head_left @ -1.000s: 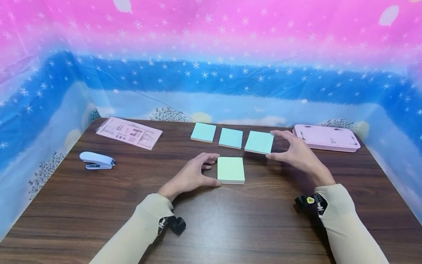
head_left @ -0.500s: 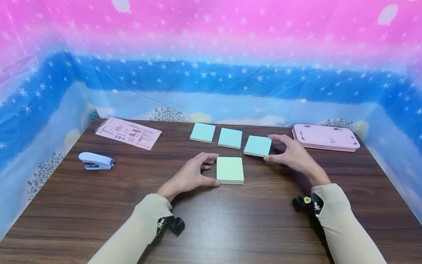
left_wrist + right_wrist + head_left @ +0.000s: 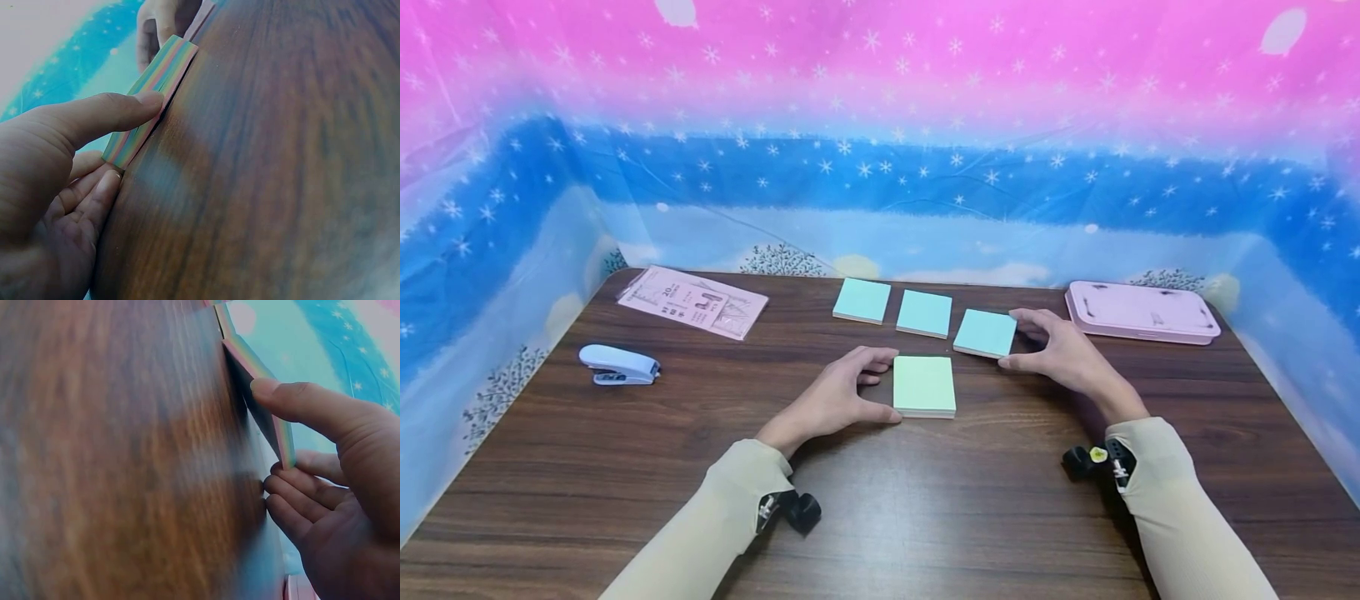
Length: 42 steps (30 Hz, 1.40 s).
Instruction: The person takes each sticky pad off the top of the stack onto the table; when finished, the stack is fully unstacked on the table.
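Observation:
My left hand (image 3: 831,396) pinches the near-left side of a thick pale-green sticky-note stack (image 3: 923,386) on the table. Its edges show layered colours (image 3: 172,62) in the left wrist view, with the thumb pressed on the near side. Up and to the right, my right hand (image 3: 1071,354) grips a light-blue sticky-note pad (image 3: 985,333) by its right side, thumb in front and fingers behind. This pad tilts: the right wrist view shows a dark gap under its striped edge (image 3: 285,440). Two more light-blue pads (image 3: 861,299) lie in a row to its left.
A pink tin case (image 3: 1142,311) lies at the back right, behind my right hand. To the left are a pale-blue stapler (image 3: 619,365) and a flat pink packet (image 3: 696,302). A patterned cloth (image 3: 880,175) hangs along the table's (image 3: 865,517) back and sides.
My right hand has brought its blue pad slightly nearer and lower, toward the green stack. The left hand and the green stack stay in place.

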### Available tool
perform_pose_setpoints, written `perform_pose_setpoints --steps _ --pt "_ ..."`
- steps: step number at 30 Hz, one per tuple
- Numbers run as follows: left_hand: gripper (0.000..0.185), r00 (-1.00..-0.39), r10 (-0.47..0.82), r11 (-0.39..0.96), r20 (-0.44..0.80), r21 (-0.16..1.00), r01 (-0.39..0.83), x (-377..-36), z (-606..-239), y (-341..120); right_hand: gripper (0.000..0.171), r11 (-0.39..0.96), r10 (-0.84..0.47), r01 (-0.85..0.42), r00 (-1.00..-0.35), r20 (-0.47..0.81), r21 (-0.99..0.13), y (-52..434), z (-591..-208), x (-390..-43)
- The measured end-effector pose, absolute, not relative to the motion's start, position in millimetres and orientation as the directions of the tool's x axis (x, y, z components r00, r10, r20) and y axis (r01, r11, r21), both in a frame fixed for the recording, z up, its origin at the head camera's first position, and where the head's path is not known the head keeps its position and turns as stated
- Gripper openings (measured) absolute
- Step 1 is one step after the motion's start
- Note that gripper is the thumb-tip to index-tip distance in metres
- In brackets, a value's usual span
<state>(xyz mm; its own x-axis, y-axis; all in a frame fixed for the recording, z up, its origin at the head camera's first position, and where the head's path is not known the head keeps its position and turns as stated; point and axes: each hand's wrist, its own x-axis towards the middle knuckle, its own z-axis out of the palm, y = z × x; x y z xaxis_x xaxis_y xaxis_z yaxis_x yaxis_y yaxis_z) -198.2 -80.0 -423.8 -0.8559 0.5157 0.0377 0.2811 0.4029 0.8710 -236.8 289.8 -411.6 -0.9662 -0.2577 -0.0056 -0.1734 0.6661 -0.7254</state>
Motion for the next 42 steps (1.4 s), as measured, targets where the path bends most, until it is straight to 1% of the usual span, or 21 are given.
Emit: perform_pose_setpoints --steps 16,29,42 --pt "0.085 -0.855 0.516 0.397 0.041 0.873 0.282 -199.0 -425.6 -79.9 0.089 0.737 -0.285 -0.225 -0.958 0.009 -0.638 287.0 -413.5 -237.3" --pt "0.085 -0.856 0.515 0.4 0.04 0.872 0.282 -198.3 -423.9 -79.7 0.089 0.757 -0.286 -0.229 -0.958 0.004 -0.612 283.9 -410.4 -235.2" --pt "0.084 -0.857 0.514 0.402 0.04 0.871 0.282 -197.8 -423.8 -79.5 0.088 0.758 -0.282 -0.221 -0.959 -0.002 -0.614 283.2 -410.9 -234.9"
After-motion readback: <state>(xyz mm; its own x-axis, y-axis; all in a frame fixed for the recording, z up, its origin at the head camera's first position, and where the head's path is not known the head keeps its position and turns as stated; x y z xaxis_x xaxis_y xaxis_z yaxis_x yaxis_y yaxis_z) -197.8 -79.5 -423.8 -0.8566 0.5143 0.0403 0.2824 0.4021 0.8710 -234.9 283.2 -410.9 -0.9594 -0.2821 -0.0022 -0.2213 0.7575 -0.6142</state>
